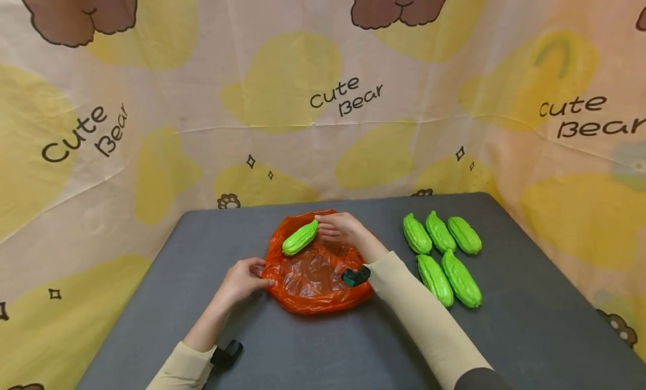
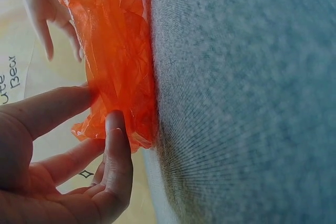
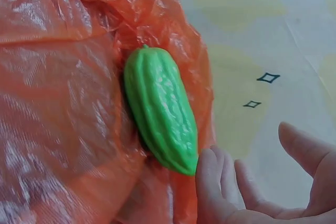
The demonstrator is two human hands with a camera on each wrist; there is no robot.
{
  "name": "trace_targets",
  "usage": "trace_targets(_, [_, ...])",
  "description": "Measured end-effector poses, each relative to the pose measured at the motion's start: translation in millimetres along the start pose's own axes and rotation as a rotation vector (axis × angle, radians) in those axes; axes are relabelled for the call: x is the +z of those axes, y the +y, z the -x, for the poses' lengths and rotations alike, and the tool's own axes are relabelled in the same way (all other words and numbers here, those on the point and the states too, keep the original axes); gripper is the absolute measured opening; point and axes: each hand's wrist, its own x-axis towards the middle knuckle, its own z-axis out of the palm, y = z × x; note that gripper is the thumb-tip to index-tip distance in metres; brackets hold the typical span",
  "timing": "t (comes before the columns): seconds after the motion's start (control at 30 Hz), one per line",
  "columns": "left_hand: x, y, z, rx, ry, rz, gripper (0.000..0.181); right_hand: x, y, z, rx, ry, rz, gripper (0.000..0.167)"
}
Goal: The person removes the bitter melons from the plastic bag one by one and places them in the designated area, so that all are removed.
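Note:
An orange-red plastic bag (image 1: 318, 306) lies spread on the table with its mouth facing up. Inside, along the far left part, rests a bright green bitter melon (image 1: 300, 239), seen whole in the right wrist view as a ribbed bitter melon (image 3: 160, 109). My left hand (image 1: 240, 279) pinches the bag's left rim between thumb and fingers. Over the bag's far side is my right hand (image 1: 340, 230), its fingers loosely extended near the melon's tip and not wrapped round it. In the right wrist view a fingertip overlaps that tip; whether it touches, I cannot tell.
Several more green bitter melons (image 1: 444, 261) lie in two rows on the right of the dark grey table (image 1: 404, 345). A patterned cloth (image 1: 282, 98) with lettering hangs behind and at both sides. Dark devices are strapped at both wrists.

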Motion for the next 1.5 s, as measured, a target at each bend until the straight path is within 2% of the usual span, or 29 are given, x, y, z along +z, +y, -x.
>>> trace_targets(0.53, [-0.6, -1.3, 1.6, -0.004, -0.008, 0.015, 0.050, 15, 22, -14.0, 0.009, 0.159, -0.180, 0.055])
trace_targets(0.77, [0.3, -1.3, 1.5, -0.007, 0.000, 0.009, 0.050, 21, 30, -18.9, 0.014, 0.172, -0.160, 0.060])
trace_targets(1.0, [0.7, -1.9, 1.2, -0.010, -0.003, 0.015, 0.050, 26, 37, -21.5, 0.020, 0.166, -0.147, 0.057])
trace_targets(1.2, [0.6, -2.1, 1.7, -0.001, -0.006, 0.021, 0.051, 31, 43, -20.3, -0.006, 0.183, -0.116, 0.057])
trace_targets(1.33, [0.8, -2.6, 2.0, -0.003, -0.011, 0.023, 0.052, 37, 48, -19.4, -0.041, 0.215, -0.080, 0.060])
trace_targets(1.5, [0.8, -2.6, 2.4, -0.005, -0.015, 0.026, 0.052, 45, 54, -20.2, -0.088, 0.300, -0.029, 0.060])
